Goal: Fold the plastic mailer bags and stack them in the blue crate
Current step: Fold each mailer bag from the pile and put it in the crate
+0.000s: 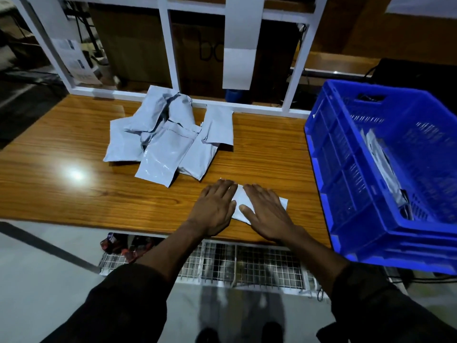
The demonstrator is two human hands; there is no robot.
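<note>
A folded white mailer bag (239, 204) lies near the front edge of the wooden table (61, 144). My left hand (214, 206) and my right hand (267, 211) lie flat on it with straight fingers, pressing it down side by side. Most of the bag is hidden beneath them. A loose pile of several grey-white mailer bags (168, 139) sits farther back at the table's middle. The blue crate (346, 174) stands at the right end of the table. Inside it, folded mailers (385, 169) lean against one wall.
A white frame (173, 53) with cardboard boxes behind it borders the table's far edge. A white strip (239, 45) hangs from the frame above the pile. A wire mesh shelf (247, 263) runs below the table's front edge.
</note>
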